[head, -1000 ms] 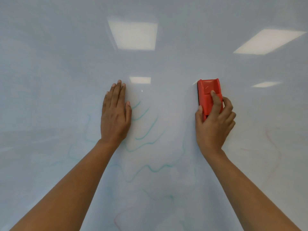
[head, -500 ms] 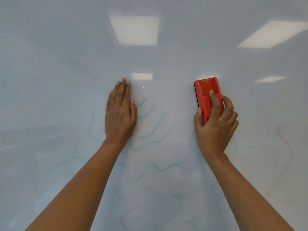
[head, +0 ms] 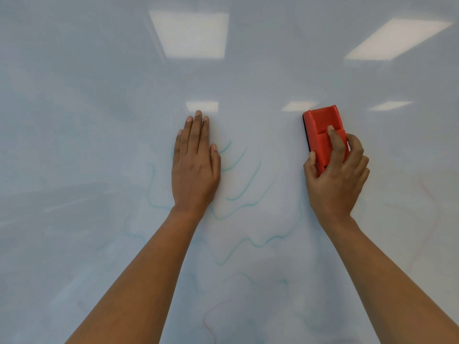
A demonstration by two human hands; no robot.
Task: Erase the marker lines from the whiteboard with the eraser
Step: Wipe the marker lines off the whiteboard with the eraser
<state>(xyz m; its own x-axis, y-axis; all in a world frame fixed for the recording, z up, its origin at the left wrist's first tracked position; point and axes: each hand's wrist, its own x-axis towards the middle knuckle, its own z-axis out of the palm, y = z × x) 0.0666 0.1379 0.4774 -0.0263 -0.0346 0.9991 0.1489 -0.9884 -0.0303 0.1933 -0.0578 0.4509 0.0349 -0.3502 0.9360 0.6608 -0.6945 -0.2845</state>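
Note:
The whiteboard (head: 99,145) fills the whole view. Wavy teal marker lines (head: 250,180) run across its middle, between and below my hands, some faint and smeared. Faint red lines (head: 427,192) show at the right, and another red trace (head: 208,324) lies near the bottom. My right hand (head: 335,177) grips the red eraser (head: 323,130), which is pressed flat on the board to the right of the teal lines. My left hand (head: 196,165) lies flat on the board with fingers together, covering part of the teal lines.
Ceiling light panels are reflected in the glossy board at the top, the nearest reflection (head: 191,33) above my left hand. Both forearms reach up from the bottom of the view. No board edge or tray is in sight.
The view has shifted a little, so both hands sit slightly further right in the frame. The eraser stays at about the same spot on the board, and my left hand has not lifted.

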